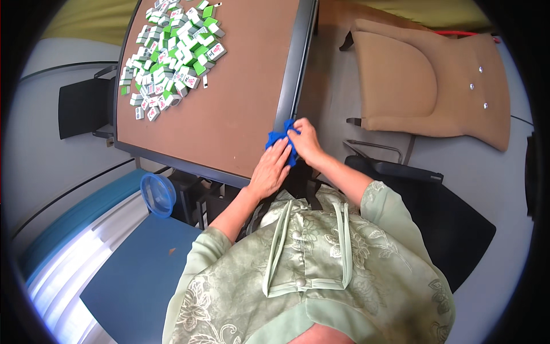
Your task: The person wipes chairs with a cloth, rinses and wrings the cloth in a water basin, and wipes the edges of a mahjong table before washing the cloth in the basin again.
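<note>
At the near right corner of a brown-topped table (229, 114), a crumpled blue cloth (291, 156) lies bunched over the dark rim. My right hand (306, 143) grips it from the right with bent fingers. From the left, my left hand (269, 172) holds the cloth too, its fingers long over the folds and its thumb low beside them. The cloth under both hands is partly hidden. A heap of green-and-white mahjong tiles (172, 57) sits away from my hands on the far left of the tabletop, some face up, others turned over.
Right of the table stands a tan padded chair (395, 86), with a black chair (429, 218) nearer me. A translucent blue basin (158, 195) and a dark blue flat surface (143, 269) are at my left. Another black chair (85, 109) stands beyond the table's left side.
</note>
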The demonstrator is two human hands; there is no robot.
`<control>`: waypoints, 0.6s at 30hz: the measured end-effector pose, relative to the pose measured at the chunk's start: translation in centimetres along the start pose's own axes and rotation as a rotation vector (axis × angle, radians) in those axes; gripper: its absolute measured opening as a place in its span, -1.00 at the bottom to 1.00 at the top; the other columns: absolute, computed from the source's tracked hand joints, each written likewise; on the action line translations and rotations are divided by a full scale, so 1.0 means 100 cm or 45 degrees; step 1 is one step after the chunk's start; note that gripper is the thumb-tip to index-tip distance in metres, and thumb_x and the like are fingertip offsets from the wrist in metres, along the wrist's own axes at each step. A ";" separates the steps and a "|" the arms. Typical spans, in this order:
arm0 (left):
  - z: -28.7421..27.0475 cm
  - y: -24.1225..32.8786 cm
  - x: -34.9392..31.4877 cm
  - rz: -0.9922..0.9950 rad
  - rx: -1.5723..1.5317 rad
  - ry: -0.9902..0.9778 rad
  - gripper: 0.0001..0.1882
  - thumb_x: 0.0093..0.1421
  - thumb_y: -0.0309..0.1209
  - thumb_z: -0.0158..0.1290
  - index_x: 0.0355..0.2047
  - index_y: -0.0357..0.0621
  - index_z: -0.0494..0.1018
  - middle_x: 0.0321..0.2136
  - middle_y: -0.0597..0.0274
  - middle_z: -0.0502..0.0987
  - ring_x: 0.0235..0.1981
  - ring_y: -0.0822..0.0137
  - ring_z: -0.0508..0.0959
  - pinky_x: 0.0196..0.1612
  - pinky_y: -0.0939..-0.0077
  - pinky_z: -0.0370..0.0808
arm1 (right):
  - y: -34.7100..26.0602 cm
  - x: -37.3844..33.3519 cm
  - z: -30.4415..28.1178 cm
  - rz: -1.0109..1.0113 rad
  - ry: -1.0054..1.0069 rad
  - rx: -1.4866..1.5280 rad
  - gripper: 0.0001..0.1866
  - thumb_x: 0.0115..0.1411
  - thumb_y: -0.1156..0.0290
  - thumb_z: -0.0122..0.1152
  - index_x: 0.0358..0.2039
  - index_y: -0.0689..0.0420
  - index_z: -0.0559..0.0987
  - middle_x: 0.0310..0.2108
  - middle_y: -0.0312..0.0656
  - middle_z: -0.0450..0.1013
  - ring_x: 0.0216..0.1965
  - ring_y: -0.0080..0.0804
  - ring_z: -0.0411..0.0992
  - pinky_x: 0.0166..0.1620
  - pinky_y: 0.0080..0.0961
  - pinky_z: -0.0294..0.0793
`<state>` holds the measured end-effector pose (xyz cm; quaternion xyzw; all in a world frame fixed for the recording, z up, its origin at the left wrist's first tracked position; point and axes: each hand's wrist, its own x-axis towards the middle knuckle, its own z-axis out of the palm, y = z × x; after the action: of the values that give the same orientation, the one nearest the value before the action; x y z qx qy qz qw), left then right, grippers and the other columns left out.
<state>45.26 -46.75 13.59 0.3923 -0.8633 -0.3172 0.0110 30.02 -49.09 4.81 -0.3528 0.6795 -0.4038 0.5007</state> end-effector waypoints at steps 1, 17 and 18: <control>-0.001 -0.002 0.016 0.013 0.028 0.044 -0.39 0.21 -0.37 -0.04 0.24 -0.28 0.11 0.30 -0.03 0.05 0.33 0.02 0.05 0.33 0.12 0.01 | -0.006 0.018 -0.005 -0.002 0.016 -0.006 -0.77 0.01 0.45 0.21 -0.33 0.26 0.44 -0.36 0.05 0.48 -0.25 -0.09 0.48 -0.13 -0.27 0.44; -0.003 -0.028 0.066 0.008 -0.052 0.364 -0.35 0.13 -0.39 0.04 0.21 -0.34 0.13 0.28 -0.05 0.07 0.29 -0.04 0.10 0.29 0.15 0.10 | -0.062 0.048 -0.016 -0.199 -0.050 -0.472 -0.39 0.04 0.46 0.14 0.12 0.40 0.31 -0.03 0.17 0.30 0.08 0.04 0.27 0.12 -0.30 0.30; -0.003 -0.026 0.056 0.013 -0.058 0.369 -0.35 0.13 -0.39 0.04 0.21 -0.34 0.13 0.28 -0.05 0.07 0.29 -0.04 0.10 0.29 0.15 0.10 | -0.062 0.042 -0.019 -0.231 -0.131 -0.541 -0.36 0.01 0.52 0.13 0.15 0.41 0.27 -0.03 0.18 0.29 0.07 0.06 0.26 0.12 -0.29 0.30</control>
<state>43.20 -52.07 11.12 0.4292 -0.8473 -0.2767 0.1460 27.60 -55.05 9.10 -0.5300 0.6884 -0.2763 0.4110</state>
